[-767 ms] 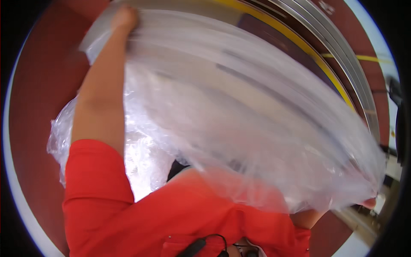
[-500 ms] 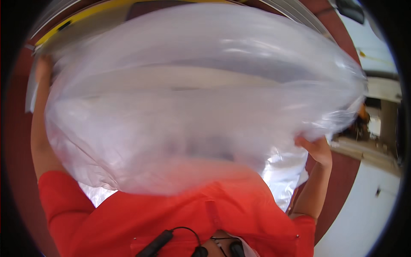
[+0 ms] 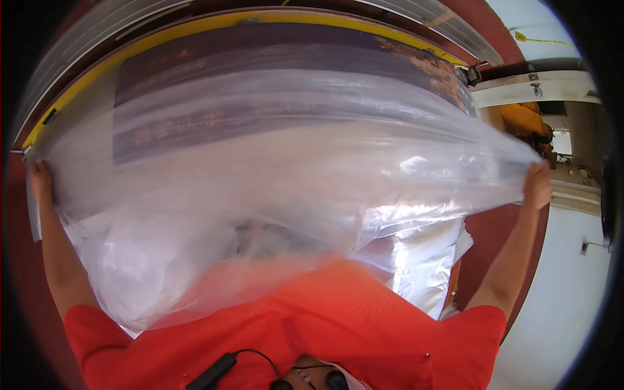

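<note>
A large sheet of clear plastic film (image 3: 273, 175) is stretched wide between my two hands, hanging in folds in front of my red shirt. At the far left, my left hand (image 3: 41, 181) is closed on the film's edge. On the right side my right hand (image 3: 537, 185) grips a gathered corner, with the film pulled into a narrow bunch there. Through the film shows a dark printed panel (image 3: 260, 49) on a pale surface beneath it; its brownish marks are blurred by the plastic. Both arms are spread nearly straight.
A yellow edge strip (image 3: 195, 21) curves along the far side, with grey ribbed metal (image 3: 97, 42) beyond. Shiny plastic-wrapped material (image 3: 422, 260) lies low on the right, above red floor (image 3: 497, 240). Farther right are a white wall (image 3: 539, 312) and an opening with a yellow object (image 3: 523, 120).
My hands have moved farther apart, the right one outward and up, the left one outward and nearer. The billowing film has flattened and tightened, uncovering the dark panel and yellow strip.
</note>
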Motion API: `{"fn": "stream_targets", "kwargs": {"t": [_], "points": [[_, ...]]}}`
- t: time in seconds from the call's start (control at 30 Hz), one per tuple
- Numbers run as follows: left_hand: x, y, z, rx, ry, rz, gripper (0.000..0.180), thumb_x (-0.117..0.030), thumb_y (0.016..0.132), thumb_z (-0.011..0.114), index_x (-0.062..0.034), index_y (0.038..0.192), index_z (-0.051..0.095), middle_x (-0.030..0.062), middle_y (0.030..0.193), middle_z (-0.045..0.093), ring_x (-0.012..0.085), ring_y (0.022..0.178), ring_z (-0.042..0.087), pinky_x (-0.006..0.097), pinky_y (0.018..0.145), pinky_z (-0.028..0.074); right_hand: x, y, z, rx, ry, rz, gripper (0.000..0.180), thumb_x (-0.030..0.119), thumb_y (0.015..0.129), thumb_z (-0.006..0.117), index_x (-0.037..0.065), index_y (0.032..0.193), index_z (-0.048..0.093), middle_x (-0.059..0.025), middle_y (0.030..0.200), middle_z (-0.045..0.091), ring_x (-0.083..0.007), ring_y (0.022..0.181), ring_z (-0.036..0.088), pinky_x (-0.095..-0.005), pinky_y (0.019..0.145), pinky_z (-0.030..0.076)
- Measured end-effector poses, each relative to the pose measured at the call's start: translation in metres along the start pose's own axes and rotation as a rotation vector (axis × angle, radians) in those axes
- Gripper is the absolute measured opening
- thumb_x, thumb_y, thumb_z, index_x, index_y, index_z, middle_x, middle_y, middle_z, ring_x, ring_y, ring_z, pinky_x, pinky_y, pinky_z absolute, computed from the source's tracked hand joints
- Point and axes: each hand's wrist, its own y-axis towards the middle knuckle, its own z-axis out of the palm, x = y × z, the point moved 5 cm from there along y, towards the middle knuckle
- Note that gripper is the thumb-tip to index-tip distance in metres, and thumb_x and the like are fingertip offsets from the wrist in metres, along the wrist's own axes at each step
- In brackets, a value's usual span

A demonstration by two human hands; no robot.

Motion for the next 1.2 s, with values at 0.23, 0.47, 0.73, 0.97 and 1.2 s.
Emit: {"fn": "stream_targets", "kwargs": {"t": [0.23,0.47,0.73,0.97,1.2], "points": [[0.027,-0.005,-0.018,0.041,0.081,-0.076,0.035,-0.034,0.081,0.043,-0.0004,0.085,0.051,0.0223,0.081,0.054,0.0368,0.077,0.052,0.041,0.065,0.04,0.146,-0.081,-0.021,-0.543,0.351,-1.032,0.04,0.015,0.074,0.046,0.003,0.112,0.043,-0.0155,0.118,0.04,-0.032,0.11,0.035,-0.0398,0.092,0.027],[-0.017,-0.011,-0.019,0.141,0.161,-0.136,0.035,-0.036,0.081,0.043,-0.0025,0.089,0.052,0.0202,0.087,0.054,0.0362,0.081,0.051,0.039,0.068,0.04,0.193,-0.049,0.092,0.347,0.466,-0.698,0.04,0.022,0.081,0.042,0.005,0.117,0.039,-0.0187,0.123,0.033,-0.0305,0.117,0.028,-0.0348,0.095,0.024],[0.003,-0.024,-0.028,0.117,0.049,-0.097,0.036,-0.036,0.082,0.043,-0.0048,0.098,0.052,0.0159,0.095,0.055,0.0297,0.088,0.052,0.036,0.074,0.04,0.267,-0.071,0.062,-0.091,0.883,-0.983,0.046,0.031,0.083,0.04,0.005,0.121,0.034,-0.0129,0.127,0.032,-0.028,0.119,0.026,-0.0401,0.096,0.02],[0.009,-0.039,-0.104,0.296,-0.465,-0.029,0.037,-0.027,0.087,0.036,-0.0003,0.111,0.045,0.0092,0.11,0.049,0.0193,0.102,0.044,0.029,0.09,0.03,0.277,-0.05,0.052,0.022,0.776,-0.794,0.025,0.022,0.077,0.053,0.004,0.094,0.057,-0.0112,0.095,0.056,-0.0248,0.093,0.049,-0.0336,0.081,0.036],[0.022,-0.037,-0.131,0.321,-0.81,-0.336,0.04,-0.029,0.086,0.037,0.0028,0.11,0.045,0.0084,0.107,0.049,0.0201,0.099,0.046,0.03,0.087,0.034,0.278,-0.05,0.057,-0.427,0.801,-0.845,0.018,0.023,0.075,0.057,0.005,0.075,0.054,-0.0076,0.068,0.055,-0.022,0.058,0.051,-0.0312,0.061,0.041]]}}
